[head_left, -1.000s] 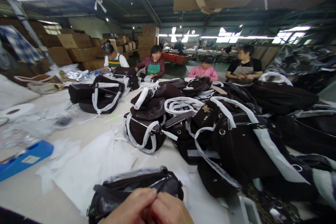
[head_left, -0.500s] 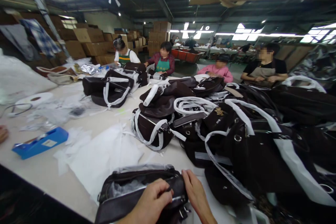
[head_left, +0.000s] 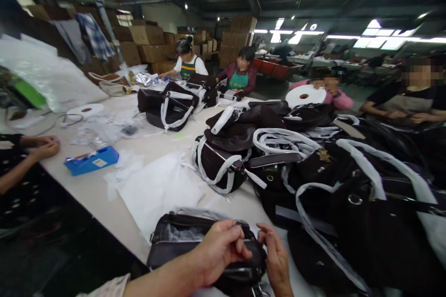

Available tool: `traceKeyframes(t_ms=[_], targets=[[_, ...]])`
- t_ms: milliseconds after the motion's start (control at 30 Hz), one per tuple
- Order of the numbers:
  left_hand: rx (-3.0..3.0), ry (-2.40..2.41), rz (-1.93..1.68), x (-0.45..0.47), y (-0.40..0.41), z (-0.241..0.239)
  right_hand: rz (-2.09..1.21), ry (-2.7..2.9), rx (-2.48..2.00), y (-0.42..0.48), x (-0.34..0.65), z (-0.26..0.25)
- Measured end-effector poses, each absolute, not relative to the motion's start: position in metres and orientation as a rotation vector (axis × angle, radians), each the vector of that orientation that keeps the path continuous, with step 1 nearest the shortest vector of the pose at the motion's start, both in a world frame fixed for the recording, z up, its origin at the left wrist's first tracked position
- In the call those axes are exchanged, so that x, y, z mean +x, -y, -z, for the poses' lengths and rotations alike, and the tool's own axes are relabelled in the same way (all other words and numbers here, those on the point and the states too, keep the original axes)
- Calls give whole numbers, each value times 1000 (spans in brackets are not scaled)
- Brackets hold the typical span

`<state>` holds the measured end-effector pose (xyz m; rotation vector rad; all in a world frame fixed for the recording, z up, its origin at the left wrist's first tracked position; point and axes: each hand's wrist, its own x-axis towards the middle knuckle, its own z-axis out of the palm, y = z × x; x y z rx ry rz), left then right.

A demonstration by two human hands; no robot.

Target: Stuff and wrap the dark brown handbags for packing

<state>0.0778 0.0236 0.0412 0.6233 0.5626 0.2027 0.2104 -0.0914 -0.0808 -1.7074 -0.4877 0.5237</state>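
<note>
A dark brown handbag [head_left: 177, 251] lies at the near table edge, its top open, with crumpled clear plastic showing inside. Over its right half is my left hand [head_left: 223, 248], fingers curled in and thumb against them; anything in them is hidden. My right hand [head_left: 277, 255] is raised beside the bag's right end, fingers bent but apart, with nothing visible in them. Just beyond the bag spreads a stack of white tissue sheets [head_left: 158, 190]. A metal clasp [head_left: 258, 290] shows at the bag's near right corner.
Dark bags with white-wrapped handles [head_left: 223, 167] pile up ahead and right. A blue tape dispenser [head_left: 92, 161] stands left, near a co-worker's hands [head_left: 47, 146]. Several people sit across the table; one is behind a large white roll [head_left: 306, 96]. Loose plastic [head_left: 101, 132] lies left.
The view has swung left, bringing a co-worker's arms into sight. Both my hands have come up from the bag, and my right fingers have bent. A white roll now appears before the person in pink.
</note>
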Motion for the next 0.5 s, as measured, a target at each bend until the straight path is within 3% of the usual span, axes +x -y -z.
traceKeyframes(t_ms=[300,500], targets=[[644,-671,-40,74,-27,-50,-433,407,-1746,91,216,95],[702,-851,43,28,-84,-70,-404,387,-1813,107,244,106]])
